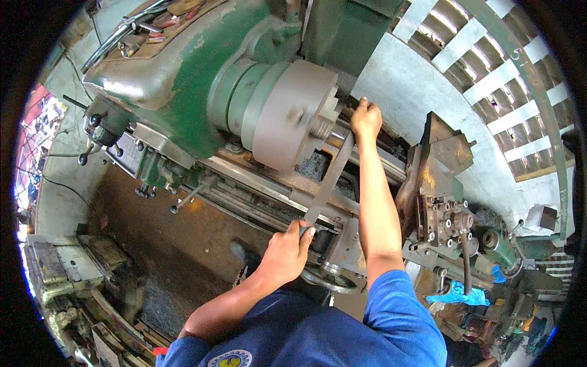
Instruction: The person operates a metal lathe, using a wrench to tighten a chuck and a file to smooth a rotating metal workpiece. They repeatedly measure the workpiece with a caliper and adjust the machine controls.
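Observation:
A long flat file (331, 178) lies slantwise across the lathe bed, and both my hands are on it. My left hand (285, 254) is wrapped around its near, handle end. At the far end, my right hand (366, 121) is closed on the file's tip. The upper part of the blade lies by a short round metal workpiece (322, 127) that sticks out of the lathe chuck (292, 116). Whether file and workpiece touch, I cannot tell. The chuck's face and jaws look smeared, as in rotation.
The green lathe headstock (183, 73) fills the upper left, with loose tools (150, 33) on top. Right of my right forearm stands the tool post (443, 220). A handwheel (330, 280) is close to my body. Metal chips (313, 165) lie below the chuck.

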Motion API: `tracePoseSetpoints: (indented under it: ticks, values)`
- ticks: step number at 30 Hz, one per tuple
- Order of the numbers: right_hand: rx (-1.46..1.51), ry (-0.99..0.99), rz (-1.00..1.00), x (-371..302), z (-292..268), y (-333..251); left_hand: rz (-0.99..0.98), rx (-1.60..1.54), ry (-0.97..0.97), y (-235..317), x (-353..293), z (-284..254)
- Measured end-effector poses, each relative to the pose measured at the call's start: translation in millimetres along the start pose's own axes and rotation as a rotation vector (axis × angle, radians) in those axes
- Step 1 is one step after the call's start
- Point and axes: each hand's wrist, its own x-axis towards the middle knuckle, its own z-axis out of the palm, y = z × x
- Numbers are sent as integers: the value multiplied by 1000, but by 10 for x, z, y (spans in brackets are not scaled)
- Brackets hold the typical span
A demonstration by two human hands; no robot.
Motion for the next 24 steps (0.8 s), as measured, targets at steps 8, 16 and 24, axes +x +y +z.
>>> tracePoseSetpoints:
  ticks: [8, 16, 24]
  values:
    - [-133, -20, -27, 676, 211, 6, 81, 42, 32, 344, 644, -2]
    - [183, 20, 63, 362, -98, 75, 124, 62, 68, 97, 153, 171]
    - [98, -27, 47, 249, 96, 102, 106, 63, 64, 46, 248, 132]
